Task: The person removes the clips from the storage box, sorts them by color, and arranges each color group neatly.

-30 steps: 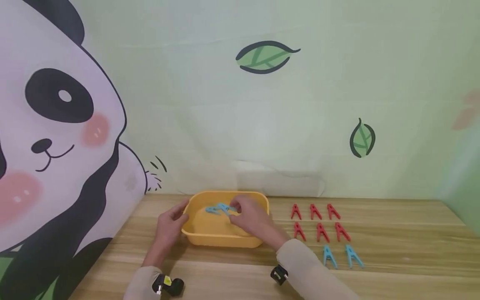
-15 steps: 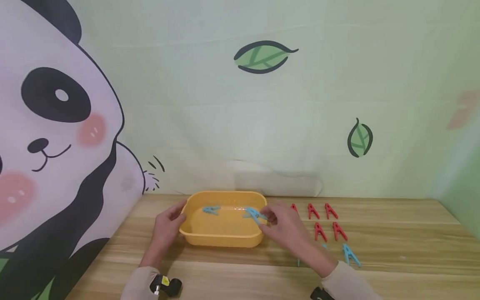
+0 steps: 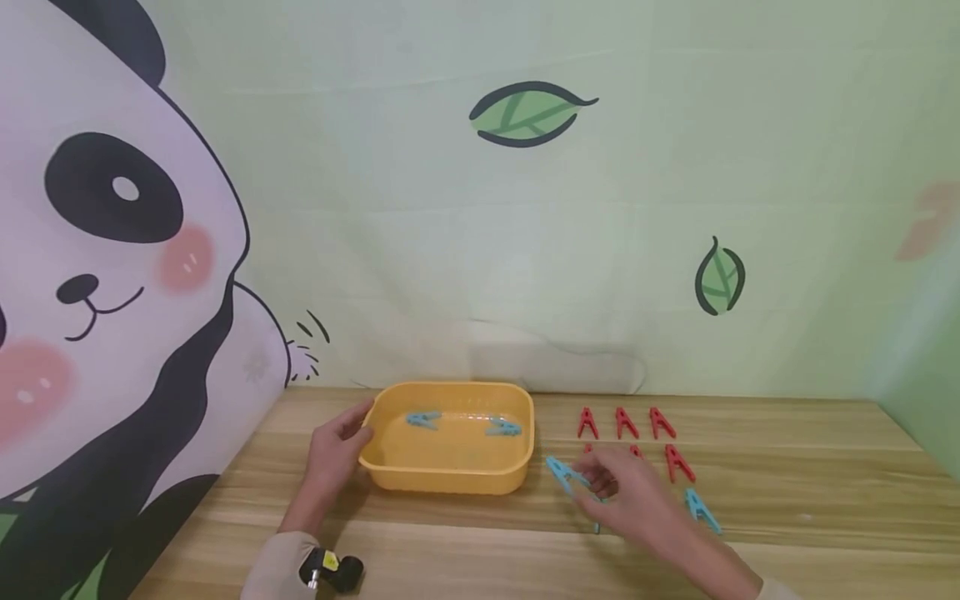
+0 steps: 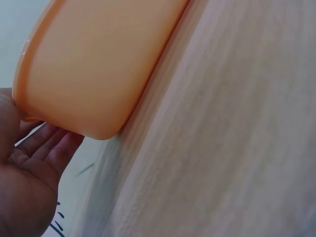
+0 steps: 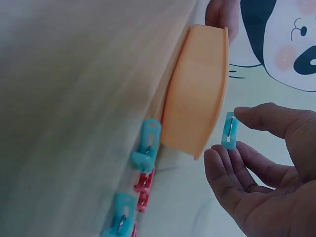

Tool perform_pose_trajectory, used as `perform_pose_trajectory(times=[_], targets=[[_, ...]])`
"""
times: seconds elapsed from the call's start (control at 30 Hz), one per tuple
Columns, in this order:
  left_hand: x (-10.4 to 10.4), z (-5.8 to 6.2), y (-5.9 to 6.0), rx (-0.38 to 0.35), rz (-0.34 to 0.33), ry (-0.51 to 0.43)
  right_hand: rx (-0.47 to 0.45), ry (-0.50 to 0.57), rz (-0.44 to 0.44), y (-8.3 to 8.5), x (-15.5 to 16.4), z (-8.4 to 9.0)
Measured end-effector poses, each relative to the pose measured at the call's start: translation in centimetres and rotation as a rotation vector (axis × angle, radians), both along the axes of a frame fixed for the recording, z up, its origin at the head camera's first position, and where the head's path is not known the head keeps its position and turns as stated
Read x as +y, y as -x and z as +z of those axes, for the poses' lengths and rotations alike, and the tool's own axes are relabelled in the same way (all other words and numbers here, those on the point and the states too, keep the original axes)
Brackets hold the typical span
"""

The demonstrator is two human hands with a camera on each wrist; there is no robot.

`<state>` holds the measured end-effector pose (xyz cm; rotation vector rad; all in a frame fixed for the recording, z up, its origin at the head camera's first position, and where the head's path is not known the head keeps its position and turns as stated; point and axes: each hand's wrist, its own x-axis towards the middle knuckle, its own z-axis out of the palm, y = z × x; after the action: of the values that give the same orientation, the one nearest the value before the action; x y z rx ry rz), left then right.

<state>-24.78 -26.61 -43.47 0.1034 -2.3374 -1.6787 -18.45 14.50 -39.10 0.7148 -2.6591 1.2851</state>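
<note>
A yellow plastic tub [image 3: 450,467] stands on the wooden table, and two blue clothes pegs [image 3: 422,419] [image 3: 503,427] lie inside it. My left hand [image 3: 335,452] grips the tub's left end, thumb on the rim; the left wrist view shows its fingers [image 4: 47,148] by the tub [image 4: 94,64] corner. My right hand [image 3: 592,485] is right of the tub, just above the table. It pinches a blue peg [image 3: 562,473] between thumb and fingers. In the right wrist view that hand [image 5: 228,137] holds the peg [image 5: 230,126] beside the tub wall [image 5: 197,94].
Red pegs [image 3: 624,422] lie in rows right of the tub, some hidden by my right hand. A blue peg [image 3: 701,510] lies in front of them, and another blue peg [image 5: 146,145] shows by the tub. A panda wall mural [image 3: 112,275] bounds the left side.
My right hand lifted one blue peg out of the tub and carried it right and toward me, over the table by the rows. The left hand stayed on the tub.
</note>
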Motion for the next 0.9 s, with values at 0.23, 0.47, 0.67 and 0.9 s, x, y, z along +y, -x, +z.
perform_pose_trajectory(times=[0.23,0.47,0.67,0.9], targets=[[-0.1,-0.1,0.2,-0.004,0.005,0.01,-0.079,-0.05,0.097,-1.1,2.3,-1.1],[0.1,0.0,0.0,0.008,-0.007,0.012,-0.235,-0.116,0.187,-1.2,4.8,-2.8],[0.0,0.1,0.1,0.004,-0.005,0.027,-0.339,-0.173,0.163,-1.4,6.1,-4.1],[0.1,0.1,0.0,0.003,-0.007,0.013,-0.443,-0.187,0.123,-1.8,6.3,-4.2]])
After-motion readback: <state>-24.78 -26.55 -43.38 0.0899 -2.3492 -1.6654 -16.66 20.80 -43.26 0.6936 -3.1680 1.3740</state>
